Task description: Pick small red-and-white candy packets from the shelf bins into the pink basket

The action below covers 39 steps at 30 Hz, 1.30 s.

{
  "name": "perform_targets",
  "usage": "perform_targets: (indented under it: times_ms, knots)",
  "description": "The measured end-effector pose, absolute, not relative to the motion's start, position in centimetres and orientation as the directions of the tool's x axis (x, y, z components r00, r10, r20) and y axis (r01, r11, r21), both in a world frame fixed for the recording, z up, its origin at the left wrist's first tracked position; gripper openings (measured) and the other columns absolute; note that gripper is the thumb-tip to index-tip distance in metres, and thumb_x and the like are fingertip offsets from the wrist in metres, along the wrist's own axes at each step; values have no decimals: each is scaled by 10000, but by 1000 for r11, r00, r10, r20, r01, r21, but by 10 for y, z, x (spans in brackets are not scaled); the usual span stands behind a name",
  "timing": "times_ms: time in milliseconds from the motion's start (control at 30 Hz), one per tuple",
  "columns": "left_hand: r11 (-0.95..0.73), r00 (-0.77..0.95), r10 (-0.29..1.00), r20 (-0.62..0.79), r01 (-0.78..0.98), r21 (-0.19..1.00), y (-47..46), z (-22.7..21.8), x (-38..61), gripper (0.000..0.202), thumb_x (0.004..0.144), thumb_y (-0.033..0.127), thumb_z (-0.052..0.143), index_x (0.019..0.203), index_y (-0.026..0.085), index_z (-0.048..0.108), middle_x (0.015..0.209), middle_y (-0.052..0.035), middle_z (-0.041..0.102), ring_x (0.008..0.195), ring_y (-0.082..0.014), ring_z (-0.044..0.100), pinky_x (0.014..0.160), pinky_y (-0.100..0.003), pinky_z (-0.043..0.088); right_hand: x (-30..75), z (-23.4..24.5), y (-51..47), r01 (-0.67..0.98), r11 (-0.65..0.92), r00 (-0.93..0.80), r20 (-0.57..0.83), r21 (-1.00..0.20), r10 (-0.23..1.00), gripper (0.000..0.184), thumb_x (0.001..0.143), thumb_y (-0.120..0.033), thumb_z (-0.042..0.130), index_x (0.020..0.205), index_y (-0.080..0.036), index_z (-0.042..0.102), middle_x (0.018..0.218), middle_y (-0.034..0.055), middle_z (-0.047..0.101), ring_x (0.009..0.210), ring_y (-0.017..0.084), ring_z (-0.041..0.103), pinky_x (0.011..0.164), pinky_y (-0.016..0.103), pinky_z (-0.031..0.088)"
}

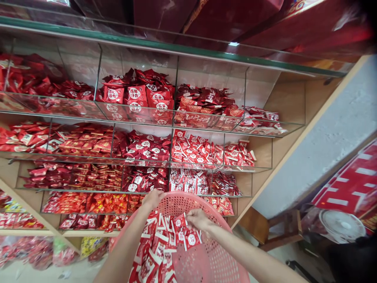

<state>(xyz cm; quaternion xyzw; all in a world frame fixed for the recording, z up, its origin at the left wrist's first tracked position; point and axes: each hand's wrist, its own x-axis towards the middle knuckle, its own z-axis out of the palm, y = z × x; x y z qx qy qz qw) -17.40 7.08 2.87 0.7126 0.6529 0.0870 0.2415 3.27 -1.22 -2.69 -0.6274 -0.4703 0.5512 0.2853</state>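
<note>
A pink plastic basket (219, 210) with a perforated wall is in front of me, tilted against the lower shelves. My left hand (153, 199) is closed on its far rim. Many small red-and-white wrapped packets (159, 249) lie heaped along the basket's left side. My right hand (198, 220) reaches inside, thumb and fingers pinched on the edge of a small red packet (179, 222). Just below that hand, another red-and-white packet (192, 239) with a round white label shows near the basket wall.
Glass-fronted shelves (206, 131) rise behind the basket, their compartments filled with red packets (150, 96). Large dark-red boxes (220, 19) stand on top. Bagged goods (29, 251) lie low at left. A wooden stool (262, 228) and a white round object (341, 224) are at right.
</note>
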Motion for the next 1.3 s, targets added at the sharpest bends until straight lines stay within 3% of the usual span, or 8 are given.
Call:
perform_targets:
  times_ms: [267,433,500,633,733,900,1067,1300]
  knots:
    - [-71,168,972,-162,873,482,72,22,-176,380,782,535,411,952,297,654,954,-5,677,920,-191,601,718,-213,407,26,-43,-12,307,-460,-27,-491,-833,871,102,752,-176,440,651,-180,457,405,-56,504,381,88,523,361,154,357]
    - [-81,178,971,-159,873,482,74,19,-177,390,780,537,411,961,288,650,1024,-25,656,966,-205,584,758,-232,402,34,-34,-14,419,-379,-33,-431,-825,902,227,731,-269,525,538,-162,471,432,-30,533,333,85,480,339,175,321]
    - [-79,174,972,-157,874,479,74,20,-177,398,779,541,409,982,291,642,1061,-30,641,988,-212,574,772,-242,400,38,-16,-12,505,-247,-35,-306,-827,951,237,730,-261,518,519,-157,491,424,-33,520,352,83,475,372,181,326]
    - [-66,163,972,-170,881,468,73,22,-177,430,780,554,393,1027,289,626,1106,-39,619,1014,-223,560,768,-250,400,44,52,-3,646,246,-173,175,-723,969,190,742,-182,458,590,-153,567,603,-6,616,576,107,563,563,203,404]
    - [-60,158,972,-174,882,467,72,22,-177,429,780,550,399,1039,289,619,1093,-36,626,1011,-223,561,745,-244,400,52,112,11,673,383,-162,379,-633,911,222,789,-234,429,653,-162,589,634,0,626,593,109,559,586,206,397]
    - [-48,141,977,-163,879,474,72,22,-176,381,764,538,442,1002,309,632,1042,-3,650,979,-212,576,725,-229,400,76,175,47,888,256,-3,551,-382,835,195,821,-299,427,828,-183,583,679,5,626,631,128,568,616,226,381]
    - [-44,138,978,-160,875,482,74,18,-177,407,764,538,443,1040,298,620,1067,-18,639,1001,-212,567,745,-235,402,87,189,83,993,36,23,491,-109,871,328,772,-259,512,1092,-203,465,1072,83,546,871,189,573,668,260,391]
    - [-37,135,977,-163,867,497,75,15,-178,429,769,564,408,1032,300,621,1080,-25,633,1001,-221,565,745,-251,404,86,186,112,996,-32,54,298,-78,953,485,735,-208,553,1177,-185,355,1168,132,490,978,240,540,710,292,403]
